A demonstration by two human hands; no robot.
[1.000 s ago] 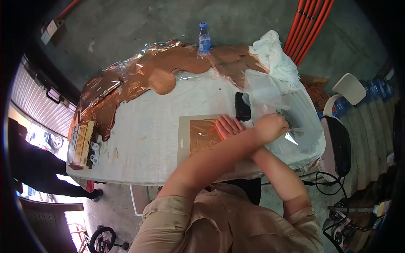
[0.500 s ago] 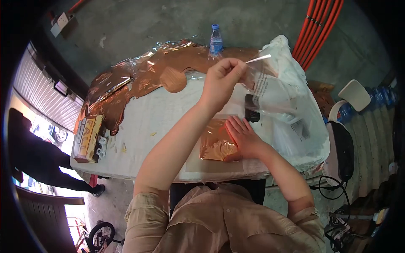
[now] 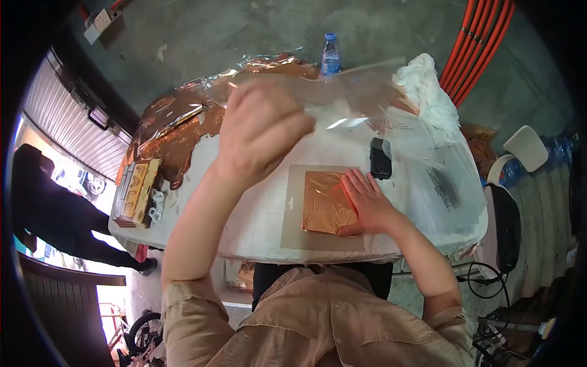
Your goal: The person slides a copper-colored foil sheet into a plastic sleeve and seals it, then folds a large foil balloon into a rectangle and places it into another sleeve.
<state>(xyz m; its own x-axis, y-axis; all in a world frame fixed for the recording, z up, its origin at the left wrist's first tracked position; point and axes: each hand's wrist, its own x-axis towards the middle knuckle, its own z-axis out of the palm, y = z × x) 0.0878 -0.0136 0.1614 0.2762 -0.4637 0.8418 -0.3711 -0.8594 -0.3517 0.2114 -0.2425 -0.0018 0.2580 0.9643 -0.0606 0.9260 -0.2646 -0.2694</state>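
My left hand (image 3: 263, 128), blurred by motion, is raised above the table with its fingers closed on a clear plastic bag (image 3: 361, 92). The bag stretches out to the right in the air. My right hand (image 3: 373, 208) lies flat, fingers spread, on the right edge of a square packet in shiny copper-coloured wrapping (image 3: 324, 211). Under that packet is a tan board (image 3: 293, 238). Just beyond my right hand rests a black device (image 3: 380, 159), which looks like a phone. More clear printed bags (image 3: 437, 189) lie to its right.
Crumpled copper foil (image 3: 177, 147) covers the table's far left. A yellow box (image 3: 136, 189) stands at the left edge. At the back are a water bottle (image 3: 330, 55) and white cloth (image 3: 428, 85). A person in dark clothes (image 3: 61, 202) is at far left.
My left hand has swung left and toward the camera, drawing the clear bag across the table. My right hand stays flat on the copper packet, and the view has shifted slightly.
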